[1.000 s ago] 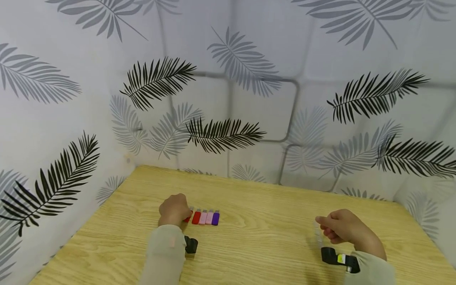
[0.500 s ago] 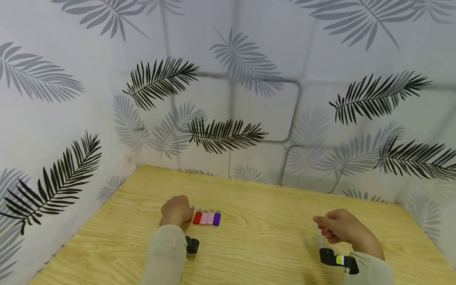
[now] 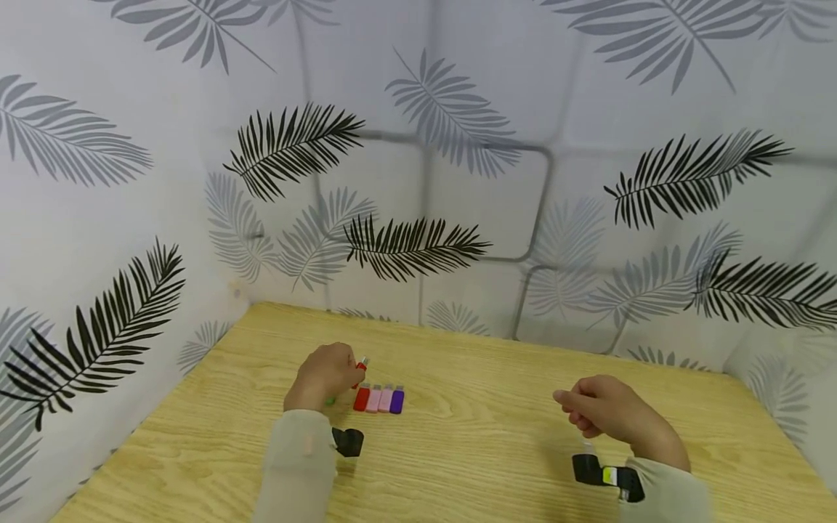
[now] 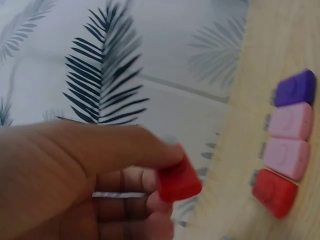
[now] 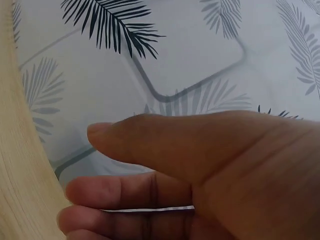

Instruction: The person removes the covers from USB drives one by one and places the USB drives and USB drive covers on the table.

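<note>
While the left hand (image 3: 323, 374) pinches a red USB stick (image 4: 181, 184) above the wood-grain table (image 3: 471, 450), a row of four more USB sticks (image 3: 374, 400), red, two pink and purple, lies just to its right; the right hand (image 3: 601, 414) hangs well apart, relaxed, fingers loosely curled.

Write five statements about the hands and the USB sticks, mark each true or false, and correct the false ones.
1. The left hand pinches a red USB stick. True.
2. Two pink sticks lie between the second red stick and the purple stick. True.
3. The right hand holds a USB stick. False: no stick shows in it.
4. In the head view, the purple stick is at the row's left end. False: right end.
5. Something green, mostly hidden, shows by the left hand. True.
</note>
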Motion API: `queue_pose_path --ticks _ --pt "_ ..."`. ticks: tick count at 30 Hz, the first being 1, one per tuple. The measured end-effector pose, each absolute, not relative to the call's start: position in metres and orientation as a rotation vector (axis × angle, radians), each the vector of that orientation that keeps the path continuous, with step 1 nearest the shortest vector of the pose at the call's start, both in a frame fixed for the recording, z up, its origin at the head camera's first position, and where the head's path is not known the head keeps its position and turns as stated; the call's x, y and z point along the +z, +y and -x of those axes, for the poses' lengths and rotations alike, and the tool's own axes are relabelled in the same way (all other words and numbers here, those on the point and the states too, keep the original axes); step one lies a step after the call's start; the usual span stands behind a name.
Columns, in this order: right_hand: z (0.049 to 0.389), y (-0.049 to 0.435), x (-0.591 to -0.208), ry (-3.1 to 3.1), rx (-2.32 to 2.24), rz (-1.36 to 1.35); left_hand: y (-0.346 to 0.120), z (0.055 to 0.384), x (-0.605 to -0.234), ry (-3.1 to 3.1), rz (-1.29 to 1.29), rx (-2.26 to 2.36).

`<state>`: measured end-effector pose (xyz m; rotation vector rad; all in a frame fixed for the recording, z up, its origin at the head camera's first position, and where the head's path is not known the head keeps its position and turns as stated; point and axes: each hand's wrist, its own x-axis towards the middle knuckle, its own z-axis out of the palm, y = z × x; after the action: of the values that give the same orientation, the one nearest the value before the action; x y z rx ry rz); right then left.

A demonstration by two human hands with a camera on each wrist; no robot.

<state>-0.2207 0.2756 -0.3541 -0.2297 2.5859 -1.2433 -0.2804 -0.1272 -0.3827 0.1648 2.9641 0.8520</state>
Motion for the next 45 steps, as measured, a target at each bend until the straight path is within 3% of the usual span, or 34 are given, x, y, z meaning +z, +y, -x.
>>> queue_pose_path --ticks 7,21,34,45 --pt "0.219 0.248 -0.342 2.614 -1.198 0.359 -0.117 0.271 -0.36 2.847 -0.553 0.984" --pt "0.197 0.204 -0.31 2.755 -0.98 0.56 -0.084 0.224 -0.309 2.823 -0.983 0.87" --pt "0.179 0.16 -0.303 2.626 -0.978 0.878 -0.064 0.2 -0.296 2.813 -1.229 0.779" --pt "0.176 0.158 -0.303 2.667 -1.016 0.957 -0.053 0.196 -0.294 2.799 -1.228 0.759"
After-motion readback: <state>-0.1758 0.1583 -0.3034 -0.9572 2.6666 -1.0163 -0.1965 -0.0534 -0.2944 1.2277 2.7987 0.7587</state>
